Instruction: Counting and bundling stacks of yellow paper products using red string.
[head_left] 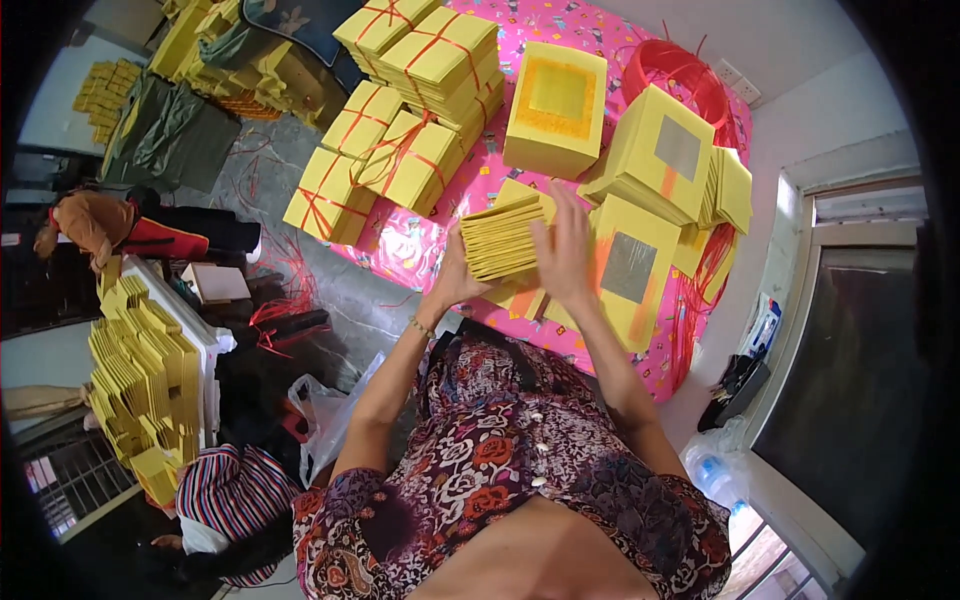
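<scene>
A thick stack of folded yellow papers [500, 243], its layered edges facing up, is over the pink table, held near its front edge. My left hand [455, 272] closes around the stack's left side, fingers partly hidden by it. At the stack's right edge is my right hand [567, 250], fingers stretched out and thumb near the papers. Beneath and beside the hands lie more yellow papers. To the right, a yellow pile with a silver square [629, 267] is close to my right wrist.
Yellow bundles tied with red string [413, 155] stand at the table's left. Behind are a yellow block with an orange-edged square [556, 100] and red string coils [675, 80]. The tablecloth [390, 250] is pink. Other people [235, 500] work at left beside yellow stacks [145, 375].
</scene>
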